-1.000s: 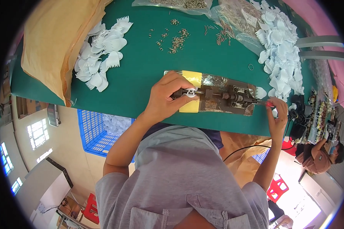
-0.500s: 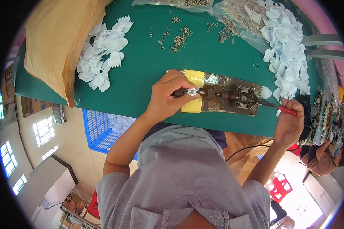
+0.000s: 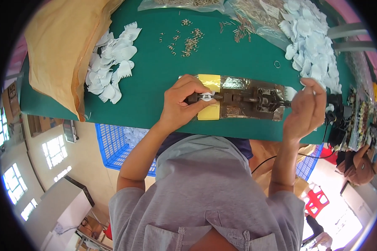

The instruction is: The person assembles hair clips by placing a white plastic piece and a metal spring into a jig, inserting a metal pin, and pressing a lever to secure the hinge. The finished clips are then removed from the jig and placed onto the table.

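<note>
Within the left hand [image 3: 176, 102], a white piece [image 3: 207, 97] sits pinched.

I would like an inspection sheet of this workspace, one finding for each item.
Surface: green tabletop, carrying the metal jig.
Job's things: white piece at the jig's yellow-banded end.
Clutter: white toothed pieces heaped left and right; metal clips, metal pins, brown paper bag.
Hands: left hand pinches the white piece; right hand at the jig's right end, grip hidden.
Cables: black cable below the near edge.
Surroundings: blue basket, red stool, another person.
</note>
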A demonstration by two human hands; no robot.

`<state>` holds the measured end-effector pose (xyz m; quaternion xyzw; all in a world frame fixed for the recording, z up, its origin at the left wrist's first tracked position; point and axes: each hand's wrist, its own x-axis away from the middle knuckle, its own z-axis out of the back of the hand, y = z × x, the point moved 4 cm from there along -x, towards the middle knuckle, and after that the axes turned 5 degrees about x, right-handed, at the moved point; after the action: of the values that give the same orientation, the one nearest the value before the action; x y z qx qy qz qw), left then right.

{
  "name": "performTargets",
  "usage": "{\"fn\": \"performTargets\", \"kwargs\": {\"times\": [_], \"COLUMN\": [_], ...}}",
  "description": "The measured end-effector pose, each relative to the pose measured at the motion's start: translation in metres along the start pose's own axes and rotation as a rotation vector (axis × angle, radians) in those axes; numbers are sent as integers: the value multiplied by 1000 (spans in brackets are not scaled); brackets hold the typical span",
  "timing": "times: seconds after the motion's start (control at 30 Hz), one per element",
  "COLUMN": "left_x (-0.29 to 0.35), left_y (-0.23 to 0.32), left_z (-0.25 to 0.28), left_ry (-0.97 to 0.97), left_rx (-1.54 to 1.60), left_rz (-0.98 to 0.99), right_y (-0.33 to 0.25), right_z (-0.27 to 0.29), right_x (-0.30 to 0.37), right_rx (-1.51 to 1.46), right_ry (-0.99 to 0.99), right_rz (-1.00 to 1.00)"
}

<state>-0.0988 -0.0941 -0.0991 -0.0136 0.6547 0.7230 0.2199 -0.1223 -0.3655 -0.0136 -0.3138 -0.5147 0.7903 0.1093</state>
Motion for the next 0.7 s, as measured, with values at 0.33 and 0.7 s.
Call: {"fn": "performTargets", "kwargs": {"times": [0.33,0.7], "left_x": [4,103], "left_y": [24,79], "left_z": [17,165], "left_ry": [99,385], "left_rx": [165,-784], "left_rz": [-157,241], "right_y": [107,138], "right_z": [72,78], "right_x": [-24,-26], "right_rx": [-1160,-1348], "right_ry": [-162,-293], "right_rz": [-493,-572]}}
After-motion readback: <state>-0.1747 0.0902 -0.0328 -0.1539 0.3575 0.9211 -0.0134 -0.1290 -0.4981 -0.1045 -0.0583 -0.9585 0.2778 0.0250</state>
